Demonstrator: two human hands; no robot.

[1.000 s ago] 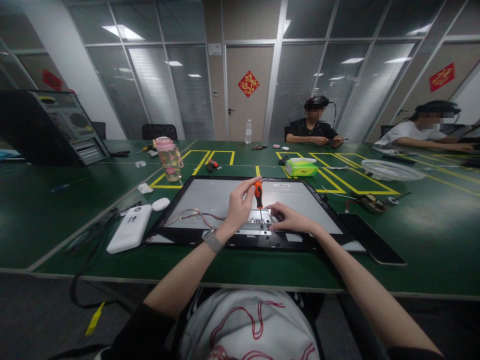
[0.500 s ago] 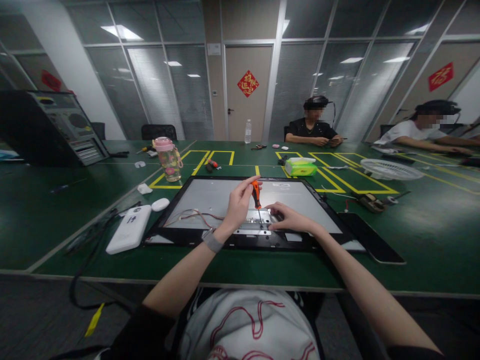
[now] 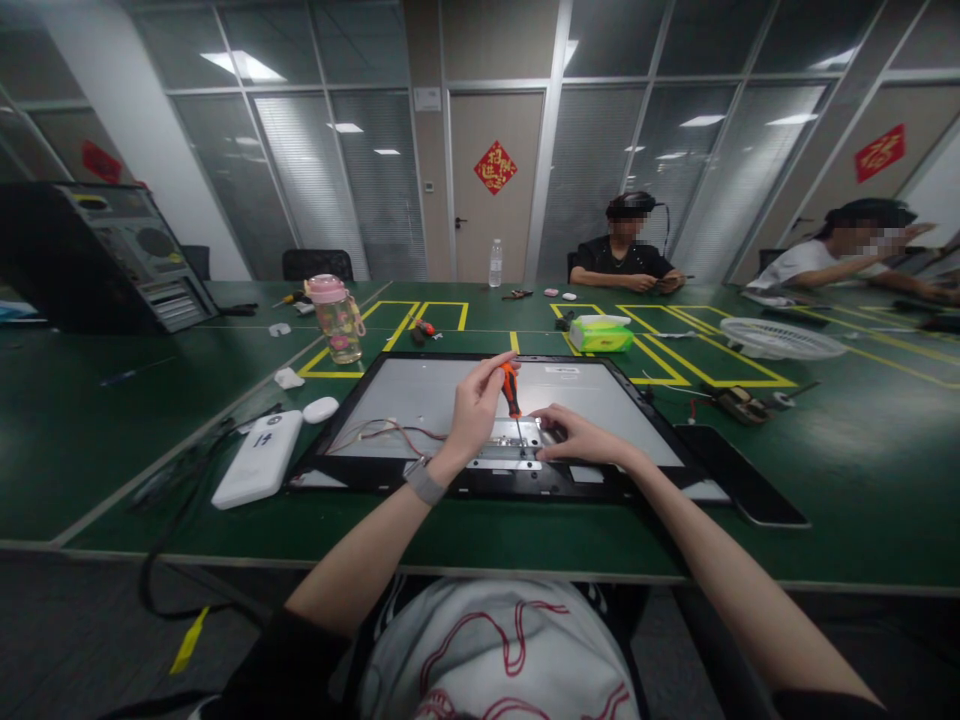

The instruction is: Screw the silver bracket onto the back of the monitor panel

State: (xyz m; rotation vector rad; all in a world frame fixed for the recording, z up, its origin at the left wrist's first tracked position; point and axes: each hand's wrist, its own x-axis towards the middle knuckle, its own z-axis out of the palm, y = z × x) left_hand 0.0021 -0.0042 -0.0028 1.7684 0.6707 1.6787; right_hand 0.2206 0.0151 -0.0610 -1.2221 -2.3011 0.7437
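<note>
A black-framed monitor panel [image 3: 420, 392] lies face down on the green table [image 3: 112, 440], its grey metal back up. My left hand [image 3: 472, 412] is closed round an orange-handled screwdriver [image 3: 511, 388], held upright with its tip on a small metal plate [image 3: 510, 445] near the panel's front edge. My right hand [image 3: 574, 436] rests on that plate just right of the tip, fingers curled and pressed against it. Red and white wires [image 3: 382, 432] run across the panel to the left of my hands.
A white power bank [image 3: 259, 457] and white mouse [image 3: 321, 408] lie left of the panel, a dark phone [image 3: 739, 487] to its right. Farther back stand a pink-lidded bottle [image 3: 335, 318], a green tissue pack [image 3: 602, 334], a computer case [image 3: 112, 255] and a white fan grille [image 3: 784, 340]. Two people sit across the table.
The screwdriver handle has shifted slightly left and up in my left hand. The person at far right has raised a hand. My right hand stays on the plate.
</note>
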